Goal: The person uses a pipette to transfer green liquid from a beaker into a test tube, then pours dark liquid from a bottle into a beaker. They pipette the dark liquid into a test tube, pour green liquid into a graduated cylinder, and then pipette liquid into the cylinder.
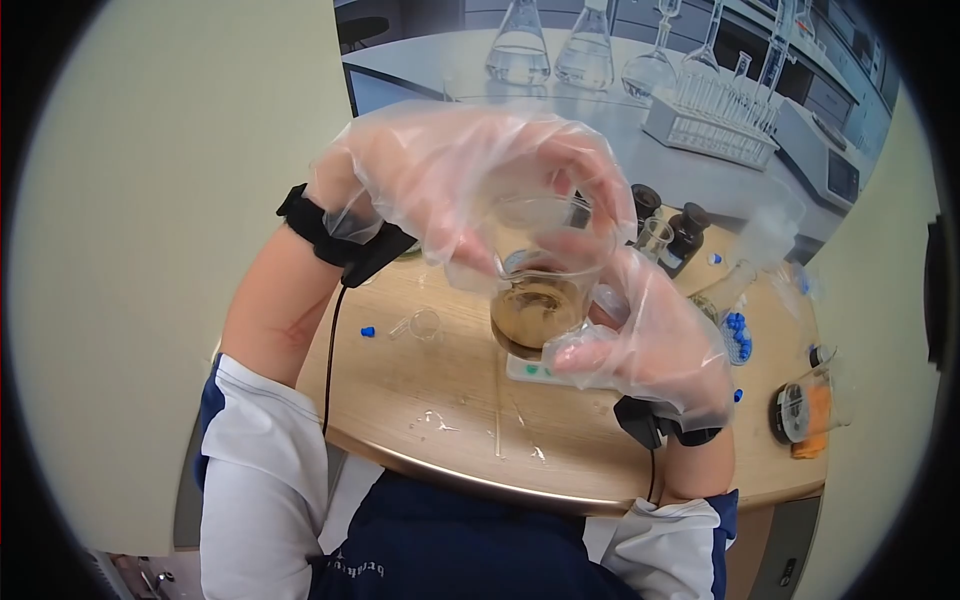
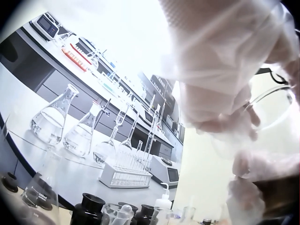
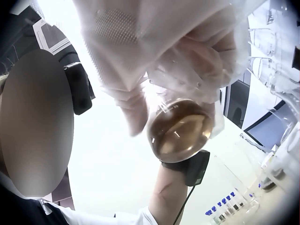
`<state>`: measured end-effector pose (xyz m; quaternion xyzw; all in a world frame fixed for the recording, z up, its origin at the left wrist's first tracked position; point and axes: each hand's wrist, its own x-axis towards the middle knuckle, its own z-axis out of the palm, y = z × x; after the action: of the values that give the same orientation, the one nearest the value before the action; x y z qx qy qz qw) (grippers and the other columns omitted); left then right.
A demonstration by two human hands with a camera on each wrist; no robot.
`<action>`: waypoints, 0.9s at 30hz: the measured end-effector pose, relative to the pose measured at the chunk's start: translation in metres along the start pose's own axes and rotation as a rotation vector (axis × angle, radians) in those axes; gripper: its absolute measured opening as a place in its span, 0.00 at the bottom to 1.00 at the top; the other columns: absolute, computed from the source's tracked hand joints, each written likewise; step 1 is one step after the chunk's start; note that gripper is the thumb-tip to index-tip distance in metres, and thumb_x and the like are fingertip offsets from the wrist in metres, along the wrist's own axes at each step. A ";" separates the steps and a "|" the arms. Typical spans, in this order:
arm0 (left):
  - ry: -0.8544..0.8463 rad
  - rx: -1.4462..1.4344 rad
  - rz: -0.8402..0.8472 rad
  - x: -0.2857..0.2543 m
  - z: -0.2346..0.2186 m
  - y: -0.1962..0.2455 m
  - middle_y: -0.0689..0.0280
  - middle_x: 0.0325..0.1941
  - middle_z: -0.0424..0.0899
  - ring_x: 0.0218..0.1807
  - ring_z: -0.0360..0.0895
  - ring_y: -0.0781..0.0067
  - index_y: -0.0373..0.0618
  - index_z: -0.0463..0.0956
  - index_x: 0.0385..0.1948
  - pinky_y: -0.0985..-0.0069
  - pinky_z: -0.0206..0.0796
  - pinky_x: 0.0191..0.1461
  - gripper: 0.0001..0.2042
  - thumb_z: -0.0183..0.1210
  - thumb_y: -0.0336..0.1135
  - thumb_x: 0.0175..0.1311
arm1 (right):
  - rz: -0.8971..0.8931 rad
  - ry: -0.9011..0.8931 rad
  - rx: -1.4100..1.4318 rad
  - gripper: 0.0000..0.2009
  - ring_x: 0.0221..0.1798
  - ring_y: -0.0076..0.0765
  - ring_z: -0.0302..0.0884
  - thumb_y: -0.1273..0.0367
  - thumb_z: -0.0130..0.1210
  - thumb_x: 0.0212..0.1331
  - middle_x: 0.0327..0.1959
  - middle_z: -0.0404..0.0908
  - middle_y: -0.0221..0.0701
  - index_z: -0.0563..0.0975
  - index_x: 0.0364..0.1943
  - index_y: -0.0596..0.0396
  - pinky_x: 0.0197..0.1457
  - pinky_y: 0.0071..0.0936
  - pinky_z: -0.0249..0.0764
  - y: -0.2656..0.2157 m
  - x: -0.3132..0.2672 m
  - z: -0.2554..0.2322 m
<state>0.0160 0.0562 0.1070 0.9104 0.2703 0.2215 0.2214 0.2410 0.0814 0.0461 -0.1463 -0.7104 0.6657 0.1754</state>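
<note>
Both hands wear clear plastic gloves and are raised together over the table. My right hand (image 1: 655, 345) grips a glass beaker (image 1: 540, 312) with brown liquid low in it, thumb at its lower front side. From the right wrist view, the rounded bottom of this beaker shows the liquid (image 3: 183, 136) through the glass. Over its rim, my left hand (image 1: 470, 170) arches from the left and holds a clear glass vessel (image 1: 545, 215) by its side. In the left wrist view a thin glass rim (image 2: 271, 104) shows beside the left fingertips. The glove hides part of the upper vessel.
A white device (image 1: 530, 370) sits below the beaker. Dark bottles (image 1: 688, 225), a dish of blue caps (image 1: 738, 340) and a flask of dark liquid (image 1: 793, 412) stand rightward. A small glass piece (image 1: 425, 322), a blue cap (image 1: 368, 331) and wet drops lie left.
</note>
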 end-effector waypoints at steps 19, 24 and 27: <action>-0.009 -0.193 0.170 0.026 0.005 0.000 0.56 0.56 0.70 0.59 0.67 0.63 0.33 0.64 0.56 0.67 0.55 0.63 0.43 0.72 0.48 0.35 | -0.106 0.134 -0.063 0.34 0.49 0.28 0.72 0.71 0.70 0.31 0.47 0.73 0.33 0.69 0.51 0.63 0.52 0.24 0.68 -0.008 -0.017 -0.004; 0.368 -0.277 0.047 -0.007 0.023 -0.011 0.62 0.53 0.74 0.57 0.68 0.65 0.40 0.62 0.59 0.68 0.57 0.65 0.39 0.70 0.39 0.41 | -0.149 0.250 -0.096 0.34 0.50 0.28 0.72 0.72 0.69 0.31 0.46 0.73 0.33 0.69 0.51 0.62 0.53 0.23 0.69 -0.019 -0.024 -0.002; 0.492 -0.051 -0.234 -0.046 0.028 -0.016 0.62 0.52 0.74 0.55 0.69 0.69 0.40 0.67 0.55 0.71 0.63 0.59 0.31 0.67 0.31 0.46 | -0.166 0.323 -0.042 0.34 0.51 0.28 0.72 0.75 0.67 0.32 0.48 0.73 0.35 0.68 0.52 0.61 0.54 0.23 0.70 -0.018 -0.027 -0.004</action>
<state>-0.0102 0.0333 0.0629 0.7859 0.4137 0.4158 0.1960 0.2669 0.0717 0.0626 -0.1957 -0.6965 0.6017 0.3385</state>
